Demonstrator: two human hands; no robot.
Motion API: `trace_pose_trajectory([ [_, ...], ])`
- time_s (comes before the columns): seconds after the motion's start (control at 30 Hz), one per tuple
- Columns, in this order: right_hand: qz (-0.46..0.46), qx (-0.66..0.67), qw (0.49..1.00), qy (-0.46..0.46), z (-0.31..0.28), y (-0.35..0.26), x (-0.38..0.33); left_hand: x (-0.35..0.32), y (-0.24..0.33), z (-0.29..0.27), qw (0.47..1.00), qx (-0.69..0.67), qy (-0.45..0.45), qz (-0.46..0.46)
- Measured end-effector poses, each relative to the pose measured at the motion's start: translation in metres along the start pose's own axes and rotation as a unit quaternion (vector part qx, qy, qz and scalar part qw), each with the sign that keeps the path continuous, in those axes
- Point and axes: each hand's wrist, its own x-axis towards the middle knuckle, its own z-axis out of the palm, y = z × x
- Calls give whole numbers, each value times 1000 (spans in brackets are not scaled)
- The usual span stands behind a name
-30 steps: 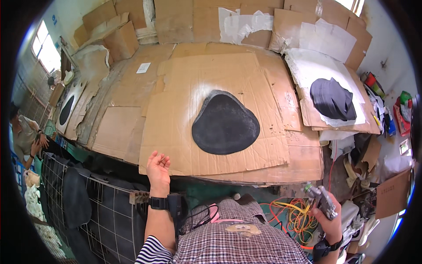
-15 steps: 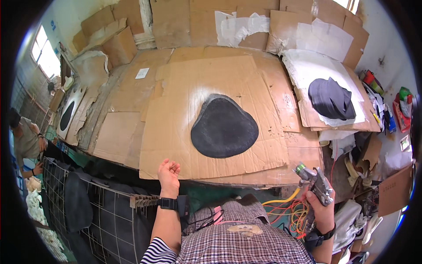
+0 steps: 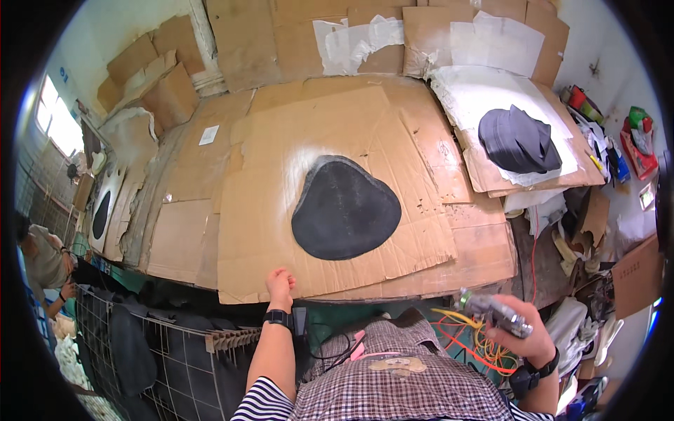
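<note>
A black rounded foam-like pad (image 3: 345,208) lies flat on a big cardboard sheet (image 3: 267,189) covering the table. My left hand (image 3: 280,286) rests with loosely curled fingers on the front edge of that cardboard and holds nothing. My right hand (image 3: 523,337), low at the right below the table edge, grips a metal spray gun (image 3: 491,313) whose nozzle points left and up. Both wrists wear black bands.
A stack of dark pads (image 3: 516,140) sits on white paper at the back right. Orange and yellow cables (image 3: 477,344) hang under the table. A wire cage (image 3: 140,351) stands front left. Another person (image 3: 45,263) bends at the far left. Cluttered boxes lie right.
My right hand has lifted the spray gun up and leftward toward the table edge. My left hand has shifted right along the cardboard's front edge.
</note>
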Motion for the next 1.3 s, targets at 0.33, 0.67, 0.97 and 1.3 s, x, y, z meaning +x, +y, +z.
trace_pose_trajectory([
  [0.33,-24,93,993,74,-7,6,28,63,-19,49,955,266,61,116],
  [0.67,8,54,998,5,-23,25,11,73,-17,88,873,444,114,167],
  [0.97,28,99,992,67,-34,27,25,51,2,105,824,523,163,143],
  [1.3,-25,109,993,-30,-33,44,33,67,-9,108,971,199,90,95],
])
